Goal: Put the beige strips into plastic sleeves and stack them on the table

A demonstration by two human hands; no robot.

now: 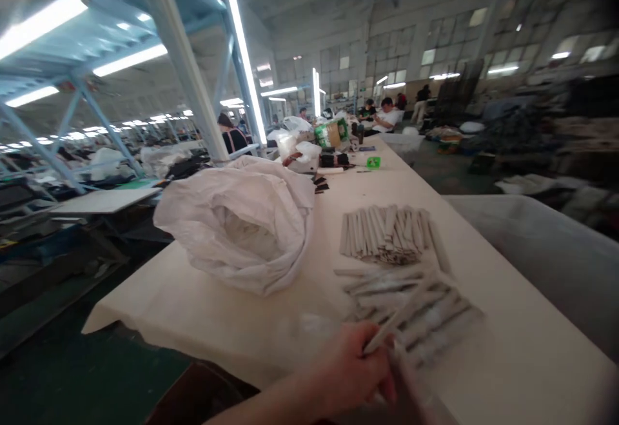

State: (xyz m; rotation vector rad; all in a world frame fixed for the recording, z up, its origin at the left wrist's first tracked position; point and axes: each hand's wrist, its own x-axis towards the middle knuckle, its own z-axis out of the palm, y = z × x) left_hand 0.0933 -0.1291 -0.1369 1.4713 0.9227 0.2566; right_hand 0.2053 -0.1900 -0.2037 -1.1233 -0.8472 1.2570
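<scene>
My left hand [355, 364] reaches in from the bottom, its fingers closed around one end of a pale, narrow strip [399, 314]. The strip slants up and away over a loose spread of similar grey-beige strips [442, 325], part of which is blurred. Beyond these lies a denser pile of strips [387, 231], set roughly side by side. Just right of my left hand, a smeared pinkish shape [418, 386] may be my right hand; its fingers cannot be made out. What the strips are made of is unclear.
A big white sack [236, 218] with its mouth open stands on the left of the long pale table [300, 331]. Farther along are a green box [373, 162], dark scraps [320, 185] and plastic bags. A whitish bin [532, 244] adjoins the right edge. Several people sit or stand far back.
</scene>
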